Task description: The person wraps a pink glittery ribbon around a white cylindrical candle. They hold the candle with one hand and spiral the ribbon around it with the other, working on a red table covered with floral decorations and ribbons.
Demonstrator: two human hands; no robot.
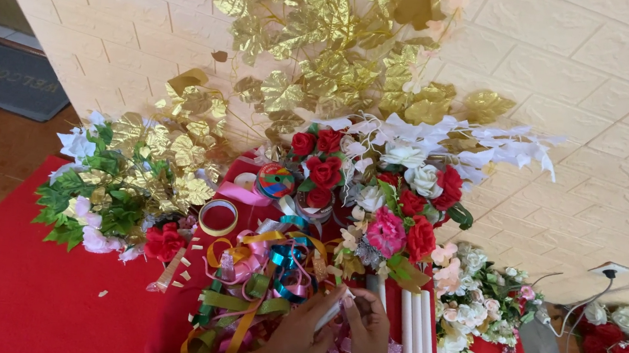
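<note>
Two hands at work on a small pale strip below a heap of ribbons and artificial flowers.

A small pale strip (334, 313) is pinched between the fingers (326, 304) of the left hand (297, 338) and those of the right hand (371, 338); both sets of fingers are closed on it. The strip is held just right of the tangle of ribbons (256, 287) on the red cloth (30, 287). Above the ribbons, a glass jar (314, 214) is seen, with red roses (323, 171) standing in it. Left of the ribbons a yellow tape roll (218, 217) lies flat. Right of the ribbons, three white tubes (416, 339) are laid side by side. Gold leaves (327, 53) rise behind the jar.
</note>
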